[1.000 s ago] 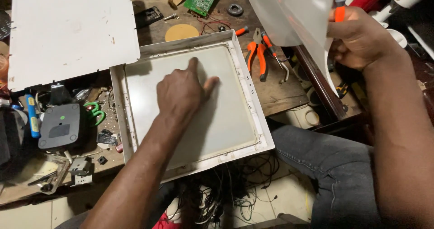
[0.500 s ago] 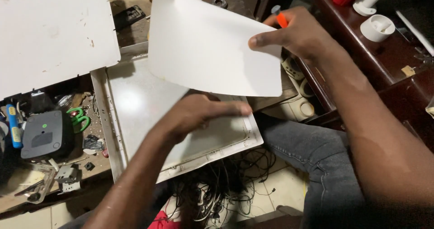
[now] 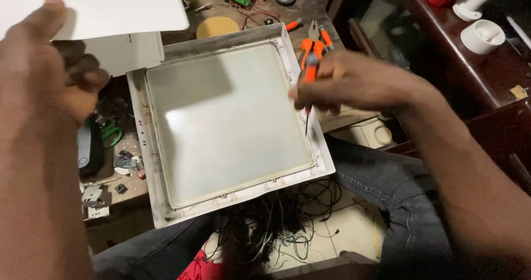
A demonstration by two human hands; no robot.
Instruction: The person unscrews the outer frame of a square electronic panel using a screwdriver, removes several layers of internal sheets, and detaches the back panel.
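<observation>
Cluttered wooden tabletop (image 3: 243, 14) carrying a square white panel frame (image 3: 326, 164) with its frosted pane exposed: left hand (image 3: 44, 64) grips the lifted-off white sheet (image 3: 110, 3) up and aside, right hand (image 3: 343, 84) clasps an orange-handled screwdriver (image 3: 308, 75) over the frame's right edge.
</observation>
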